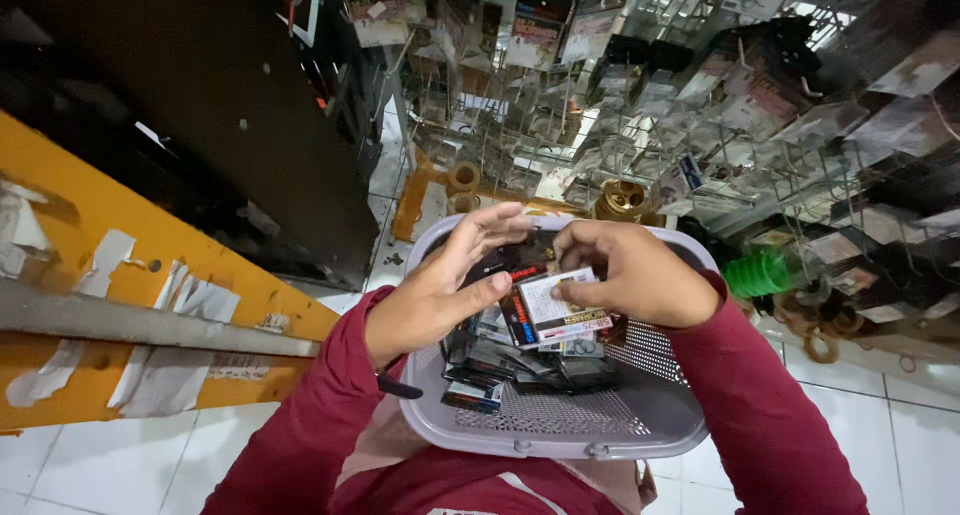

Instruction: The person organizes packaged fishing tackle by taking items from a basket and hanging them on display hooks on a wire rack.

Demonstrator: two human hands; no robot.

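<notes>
Though fingers cover part of it and its print is too small to make out, the small flat packet (pixel 553 312), black, red and white, sits pinched between the left hand (pixel 435 287) and right hand (pixel 630 275). Both hands grip it above the grey basket (pixel 560 430) holding more dark packets (pixel 520 365).

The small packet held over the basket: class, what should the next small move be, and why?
Probably lift the packet clear toward the display hooks. Both the left hand and right hand already pinch it above the grey basket, more packets lie beneath, and similar packets hang on the rack ahead.
</notes>
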